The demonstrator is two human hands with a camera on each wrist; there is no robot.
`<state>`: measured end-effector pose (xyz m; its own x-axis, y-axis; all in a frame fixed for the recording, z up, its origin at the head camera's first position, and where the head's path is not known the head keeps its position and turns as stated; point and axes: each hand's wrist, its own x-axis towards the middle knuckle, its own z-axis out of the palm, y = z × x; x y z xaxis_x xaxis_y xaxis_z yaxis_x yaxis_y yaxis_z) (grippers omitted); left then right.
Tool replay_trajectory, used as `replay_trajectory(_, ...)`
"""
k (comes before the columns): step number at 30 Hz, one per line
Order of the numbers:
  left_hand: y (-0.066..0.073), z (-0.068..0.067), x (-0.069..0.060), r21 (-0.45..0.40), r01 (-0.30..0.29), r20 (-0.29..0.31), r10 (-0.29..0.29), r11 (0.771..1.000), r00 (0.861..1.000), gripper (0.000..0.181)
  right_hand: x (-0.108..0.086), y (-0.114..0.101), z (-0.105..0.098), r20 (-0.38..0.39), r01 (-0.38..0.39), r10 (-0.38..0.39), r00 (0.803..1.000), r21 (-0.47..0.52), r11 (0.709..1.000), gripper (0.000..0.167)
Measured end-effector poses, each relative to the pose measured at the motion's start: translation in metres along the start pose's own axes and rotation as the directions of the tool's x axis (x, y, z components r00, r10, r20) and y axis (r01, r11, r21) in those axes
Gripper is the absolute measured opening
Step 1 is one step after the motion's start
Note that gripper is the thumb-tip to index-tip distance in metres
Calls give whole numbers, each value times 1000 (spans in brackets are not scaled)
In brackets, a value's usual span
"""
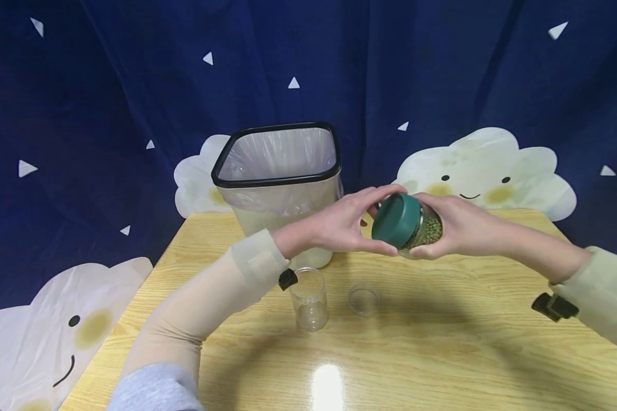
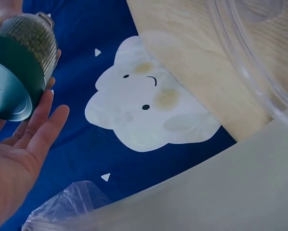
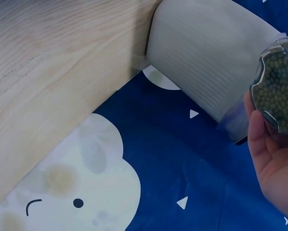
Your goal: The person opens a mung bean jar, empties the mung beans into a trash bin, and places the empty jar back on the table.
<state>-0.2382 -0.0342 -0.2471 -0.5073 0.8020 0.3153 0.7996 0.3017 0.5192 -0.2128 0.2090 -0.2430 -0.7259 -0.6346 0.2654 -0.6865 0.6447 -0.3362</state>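
Observation:
A ribbed clear jar [image 1: 425,231] of green mung beans with a dark green lid [image 1: 397,220] is held tilted above the table, the lid toward the left. My right hand [image 1: 460,225] grips the jar's base end; in the right wrist view the beans [image 3: 281,89] show through its bottom. Around the lid lie the thumb and fingers of my left hand [image 1: 347,225]. The left wrist view shows the lid [image 2: 11,91] beside that left hand [image 2: 23,154], its outermost finger sticking out straight. Below stands a clear cylindrical container [image 1: 310,308], near a clear round lid [image 1: 363,301].
Behind my left hand stands a pale waste bin [image 1: 283,211] with a black rim and a clear plastic liner. The wooden table [image 1: 442,354] reaches back to a dark blue curtain [image 1: 308,34] printed with clouds and triangles.

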Motion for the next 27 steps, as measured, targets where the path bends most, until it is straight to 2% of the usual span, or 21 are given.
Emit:
replay_trajectory(6,4,2,0,-63,78,-5,-78,995,997,86,0,-1,1,-9,-19,19,1000,-10,1000,69)
replay_trajectory(9,4,2,0,-70,80,2,-80,994,997,85,-1,0,0,-3,-16,16,1000,-6,1000,69)
replay_trajectory(12,4,1,0,-43,44,18,-43,998,999,90,-1,1,0,1,-5,5,1000,-2,1000,69)
replay_trajectory(15,1,1,-1,21,-35,17,35,999,999,97,-2,2,-1,-1,13,-13,1000,-2,1000,69)
replay_trajectory(20,-2,-1,-2,113,-144,-18,147,983,989,97,0,1,-2,-2,28,-28,1000,8,1000,63)
replay_trajectory(23,-2,-1,-2,124,-155,-22,159,980,987,96,0,1,-2,4,24,-24,1000,13,1000,62)
replay_trajectory(27,-1,-2,0,110,-136,-25,139,985,990,95,0,1,-2,7,17,-17,1000,24,1000,63)
